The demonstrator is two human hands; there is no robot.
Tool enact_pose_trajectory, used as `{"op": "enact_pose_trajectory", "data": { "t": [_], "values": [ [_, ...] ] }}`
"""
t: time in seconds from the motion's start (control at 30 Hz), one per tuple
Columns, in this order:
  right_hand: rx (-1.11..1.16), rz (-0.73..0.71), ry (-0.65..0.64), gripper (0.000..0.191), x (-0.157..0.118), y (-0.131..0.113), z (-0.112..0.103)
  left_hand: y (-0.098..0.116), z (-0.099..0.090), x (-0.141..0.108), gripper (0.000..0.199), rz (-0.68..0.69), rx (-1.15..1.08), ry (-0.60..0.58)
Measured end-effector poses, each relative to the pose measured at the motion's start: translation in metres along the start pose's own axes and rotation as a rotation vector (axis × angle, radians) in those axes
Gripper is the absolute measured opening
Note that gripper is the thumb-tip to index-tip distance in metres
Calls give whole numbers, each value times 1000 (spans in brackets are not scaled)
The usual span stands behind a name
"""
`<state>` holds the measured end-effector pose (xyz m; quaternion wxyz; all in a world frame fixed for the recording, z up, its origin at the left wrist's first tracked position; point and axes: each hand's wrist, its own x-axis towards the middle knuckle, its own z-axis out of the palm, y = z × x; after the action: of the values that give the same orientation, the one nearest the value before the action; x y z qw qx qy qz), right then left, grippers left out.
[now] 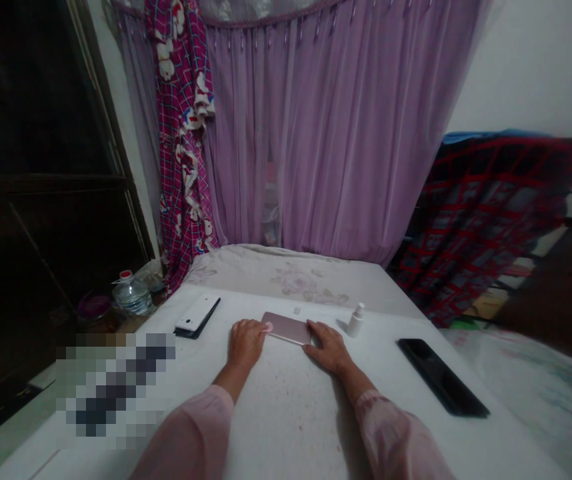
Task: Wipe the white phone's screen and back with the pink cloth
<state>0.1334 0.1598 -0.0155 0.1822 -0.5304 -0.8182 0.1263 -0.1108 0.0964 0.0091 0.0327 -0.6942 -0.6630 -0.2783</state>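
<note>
Two bare hands point(246, 343), two pink sleeves point(186, 433). Three phones: one rose-gold phone point(286, 328), one white phone point(196, 315) atop one black case point(201, 331), one black phone point(441, 377). One white spray bottle point(355, 321), one clear water bottle point(133, 297), one dark jar point(93, 308), two curtains: one lilac curtain point(286, 133), one checked pink curtain point(183, 133).

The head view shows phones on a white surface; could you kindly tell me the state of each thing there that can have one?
rose-gold smartphone: flat, back up, between both hands
left hand: fingertips at its left edge
right hand: fingers on its right edge
white smartphone: lying on a black case
white spray bottle: upright, capped
black smartphone: lying flat
</note>
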Motion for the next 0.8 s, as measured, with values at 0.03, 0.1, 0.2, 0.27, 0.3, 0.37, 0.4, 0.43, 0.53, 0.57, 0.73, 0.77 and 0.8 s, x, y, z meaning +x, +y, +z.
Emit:
{"op": "enact_pose_trajectory", "data": {
  "t": [0.03,0.1,0.2,0.27,0.3,0.37,0.4,0.43,0.53,0.57,0.73,0.77,0.8],
  "values": [
    [-2,4,-5,67,0,0,0,4,1,1,18,-39,9,6],
    [-2,11,-6,67,0,0,0,14,5,2,19,-84,8,4],
    [6,9,18,67,1,2,2,35,16,4,20,-9,-49,-35],
    [13,-1,37,67,1,3,4,48,22,4,20,59,-83,-58],
    [16,-5,45,67,1,4,5,52,25,4,21,88,-93,-71],
    [19,-9,53,67,1,5,7,57,27,4,20,127,-105,-94],
    [20,-10,52,67,0,5,7,56,27,5,20,139,-109,-103],
    [20,-11,48,67,0,5,7,54,26,5,19,147,-110,-107],
    [26,-17,38,68,-1,5,6,37,18,10,18,143,-86,-97],
    [30,-19,39,68,-2,4,5,29,15,13,18,118,-65,-82],
    [46,-22,31,67,-3,3,2,-7,5,21,19,-105,18,-29],
    [48,-21,30,67,-3,2,2,-10,4,21,19,-144,29,-25],
    [48,-20,31,67,-4,2,1,-12,4,21,20,-170,40,-20]
  ]
}}
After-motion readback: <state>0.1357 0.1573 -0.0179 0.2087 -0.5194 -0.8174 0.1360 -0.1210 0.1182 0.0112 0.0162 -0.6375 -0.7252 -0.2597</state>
